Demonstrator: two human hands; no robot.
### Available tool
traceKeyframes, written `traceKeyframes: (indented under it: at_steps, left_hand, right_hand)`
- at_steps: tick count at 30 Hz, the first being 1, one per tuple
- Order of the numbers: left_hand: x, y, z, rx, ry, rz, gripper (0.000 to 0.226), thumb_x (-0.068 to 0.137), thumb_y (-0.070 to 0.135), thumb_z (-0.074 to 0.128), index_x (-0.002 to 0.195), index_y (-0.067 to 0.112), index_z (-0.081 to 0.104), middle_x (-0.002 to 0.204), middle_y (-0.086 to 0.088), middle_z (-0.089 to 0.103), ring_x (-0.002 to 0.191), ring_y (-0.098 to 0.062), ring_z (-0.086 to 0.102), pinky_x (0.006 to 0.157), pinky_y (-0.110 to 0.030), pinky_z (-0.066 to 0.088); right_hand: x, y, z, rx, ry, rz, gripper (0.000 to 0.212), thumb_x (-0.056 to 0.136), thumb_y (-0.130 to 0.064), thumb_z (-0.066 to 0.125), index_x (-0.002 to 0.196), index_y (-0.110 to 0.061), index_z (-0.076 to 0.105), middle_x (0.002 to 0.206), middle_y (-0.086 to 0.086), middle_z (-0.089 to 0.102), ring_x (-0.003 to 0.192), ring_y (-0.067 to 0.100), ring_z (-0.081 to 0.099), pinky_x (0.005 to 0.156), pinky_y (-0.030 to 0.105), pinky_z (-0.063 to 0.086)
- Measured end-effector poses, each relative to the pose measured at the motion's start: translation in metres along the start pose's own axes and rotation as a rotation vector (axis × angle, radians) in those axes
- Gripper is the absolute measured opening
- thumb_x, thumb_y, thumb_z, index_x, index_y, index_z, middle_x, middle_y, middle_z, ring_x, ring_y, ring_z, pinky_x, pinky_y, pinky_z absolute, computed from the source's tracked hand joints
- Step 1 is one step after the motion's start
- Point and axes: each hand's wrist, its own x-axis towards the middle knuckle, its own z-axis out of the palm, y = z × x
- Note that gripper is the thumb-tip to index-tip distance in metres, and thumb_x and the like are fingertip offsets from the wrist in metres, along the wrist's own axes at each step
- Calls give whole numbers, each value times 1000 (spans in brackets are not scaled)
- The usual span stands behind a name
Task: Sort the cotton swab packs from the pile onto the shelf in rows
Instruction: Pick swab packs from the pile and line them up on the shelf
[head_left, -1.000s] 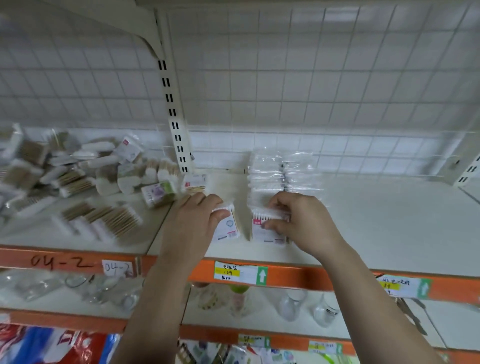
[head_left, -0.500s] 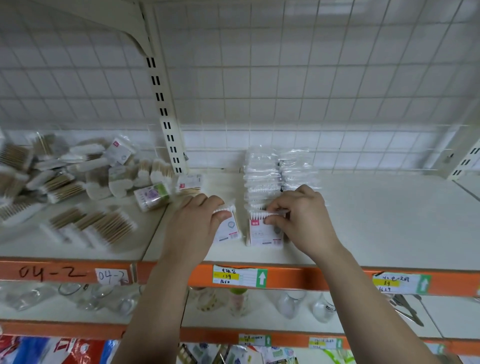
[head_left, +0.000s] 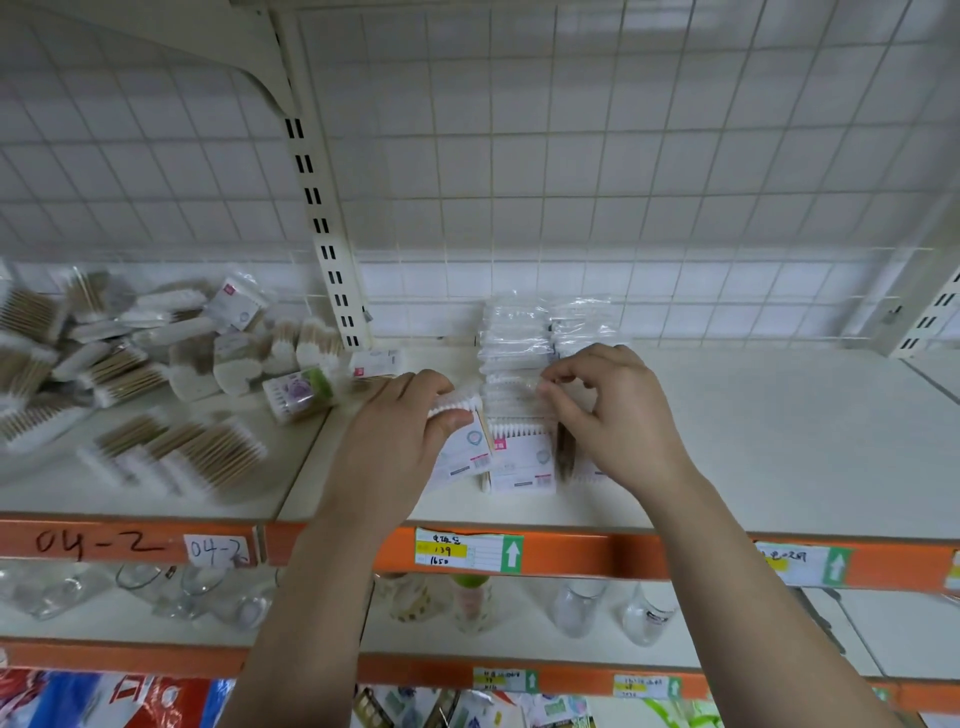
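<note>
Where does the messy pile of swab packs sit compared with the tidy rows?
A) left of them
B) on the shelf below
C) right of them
A: the pile lies left of the slotted post, the rows right of it.

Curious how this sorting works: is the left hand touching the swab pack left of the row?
Touching. The head view shows the left hand gripping the swab pack, fingers and thumb round its cotton-tipped top.

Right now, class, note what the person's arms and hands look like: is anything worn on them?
Nothing is worn. The left hand and right hand carry no gloves, rings or watch; the left forearm and right forearm are bare, with no sleeve in view.
</note>
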Motion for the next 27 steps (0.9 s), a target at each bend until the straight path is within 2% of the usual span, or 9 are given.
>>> traceKeyframes:
  at_steps: [3,6,8,14,17,20,22,27]
  left_hand:
    - [-1,14,5,-20,-7,66,27,90,33,59,106,11,60,100,1,62,93,-17,52,68,-19,26]
    - [-2,29,17,-53,-60,109,27,89,33,61,106,11,61,103,1,60,98,-19,53,79,-21,35]
    - [-2,42,27,-65,-71,140,24,88,30,63,103,11,61,101,0,58,96,-19,53,81,-19,35]
    - [2,78,56,-113,-138,219,30,88,34,64,108,12,62,104,1,55,99,-16,51,82,-19,36]
    - [3,88,70,-126,-158,237,31,87,33,64,108,10,63,105,-1,56,101,-17,51,83,-16,33]
    - [2,93,81,-97,-150,242,30,85,33,66,107,11,64,103,-1,59,101,-19,51,84,-24,39]
    - [1,94,85,-94,-129,235,31,83,31,70,107,12,65,103,0,60,102,-19,50,84,-24,38]
    - [2,92,87,-84,-89,231,35,73,26,79,103,13,68,97,2,56,98,-15,47,83,-22,40]
  right_hand:
    - [2,7,-13,-5,40,26,10,86,-21,65,93,-17,72,87,-4,65,84,12,48,74,18,32]
    - [-1,18,-26,-8,57,79,9,88,-19,63,93,-19,71,88,-5,65,86,14,50,74,19,32]
    - [-5,26,-33,-17,69,113,9,88,-20,62,92,-21,70,88,-6,64,86,13,51,73,17,32]
    - [-20,54,-54,-72,69,185,10,89,-22,61,92,-23,70,88,-6,64,85,12,51,70,6,32]
    - [-28,66,-61,-94,54,214,11,89,-22,60,93,-22,70,88,-5,64,86,14,52,67,9,31]
    - [-35,76,-66,-95,46,231,11,88,-20,61,93,-21,70,87,-4,64,84,14,51,66,16,32]
    - [-39,80,-67,-102,36,236,11,88,-20,61,93,-21,70,87,-3,64,83,13,51,66,18,32]
    - [-46,85,-67,-102,11,253,11,88,-21,61,94,-21,71,86,-4,64,80,11,50,66,7,30]
